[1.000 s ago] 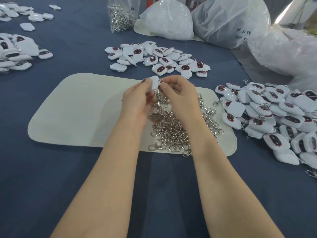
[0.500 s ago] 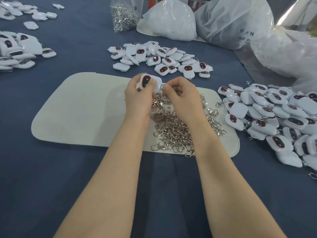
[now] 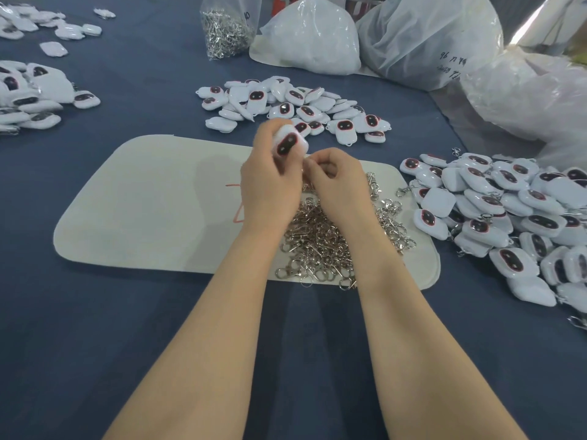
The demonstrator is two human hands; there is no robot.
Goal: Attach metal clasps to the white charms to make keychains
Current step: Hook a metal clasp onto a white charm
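Gripped in the left hand (image 3: 270, 188), fingers and thumb curled round it: a small white rounded plastic charm (image 3: 289, 142) with a dark oval face ringed in red, tilted, face toward the camera, raised over the far edge of a cream rounded-corner mat (image 3: 143, 201). Right hand (image 3: 336, 182) just beside, fingers tightly curled, tips pressed against the lower right corner of the charm; cannot tell whether pinching anything between them. Under both wrists, on the right half of the mat: a loose heap of silver metal clasps (image 3: 317, 236). Mat flat on a dark blue table (image 3: 95, 312), near its middle. Beyond the mat's far edge, a scatter of matching charms (image 3: 295, 106). Toward the table's right edge, a bigger pile of charms (image 3: 495, 214), some with clasps showing. At the left edge, another pile (image 3: 28, 96). Along the far edge, a clear bag of clasps (image 3: 227, 30) and white plastic sacks (image 3: 311, 36).
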